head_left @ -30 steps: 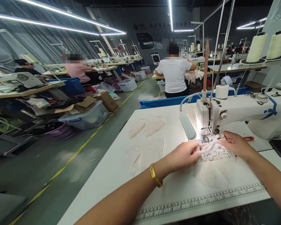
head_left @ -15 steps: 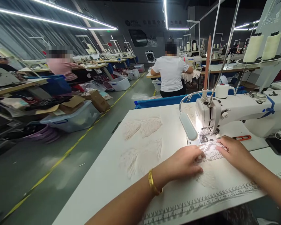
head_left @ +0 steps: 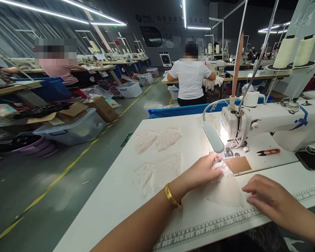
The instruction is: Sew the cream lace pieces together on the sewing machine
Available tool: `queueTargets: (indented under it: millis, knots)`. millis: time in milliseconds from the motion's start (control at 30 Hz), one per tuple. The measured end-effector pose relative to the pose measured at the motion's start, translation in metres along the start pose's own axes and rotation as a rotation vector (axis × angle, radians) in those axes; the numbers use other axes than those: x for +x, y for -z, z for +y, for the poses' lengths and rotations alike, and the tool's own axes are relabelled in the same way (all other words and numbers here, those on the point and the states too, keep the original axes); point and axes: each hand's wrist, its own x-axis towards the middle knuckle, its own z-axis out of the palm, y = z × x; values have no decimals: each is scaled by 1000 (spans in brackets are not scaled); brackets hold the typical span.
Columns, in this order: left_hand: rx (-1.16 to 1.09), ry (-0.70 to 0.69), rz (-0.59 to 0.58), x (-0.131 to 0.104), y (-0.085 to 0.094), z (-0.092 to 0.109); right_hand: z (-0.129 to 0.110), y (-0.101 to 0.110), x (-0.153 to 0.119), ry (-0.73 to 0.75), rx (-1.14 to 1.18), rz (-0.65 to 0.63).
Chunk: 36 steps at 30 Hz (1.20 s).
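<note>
My left hand [head_left: 206, 168], with a gold bangle at the wrist, pinches the lace edge of a pale fabric piece [head_left: 224, 190] just in front of the sewing machine [head_left: 235, 127]. The rest of that piece lies on the white table [head_left: 189, 213]. My right hand [head_left: 267, 196] is off the fabric, to its right above the table, fingers apart and holding nothing. A brown patch [head_left: 238, 164] shows beside the needle area. Two more lace pieces [head_left: 169, 138] [head_left: 160, 175] lie on the left of the table.
Red-handled snips [head_left: 269, 152] and a black phone [head_left: 311, 161] lie at the right. A printed ruler [head_left: 212, 229] runs along the front edge. A grey lamp [head_left: 213, 136] hangs beside the machine head. A person in white [head_left: 190, 78] sits ahead.
My right hand has let go of the fabric and moved toward the table's front edge. My left hand has drawn the lace slightly left, away from the needle, uncovering the brown patch.
</note>
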Motion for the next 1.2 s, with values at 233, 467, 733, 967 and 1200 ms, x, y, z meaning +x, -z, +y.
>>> queueTargets:
  millis: [233,467,733,967,1200]
  knots:
    - [137,-84,62,5,-6,-3,0,-29,7,86,-192,-9]
    - [168,-226,15,16,-10,-11,1,-20,11,13,11,22]
    - [179,-223,24,18,-5,-6,-8,-14,22,-98,98,54]
    - [234,-182,15,20,-2,-3,-10,-35,22,-12,62,65]
    - [261,-219,5,21,-5,-6,1,-48,17,90,-69,80]
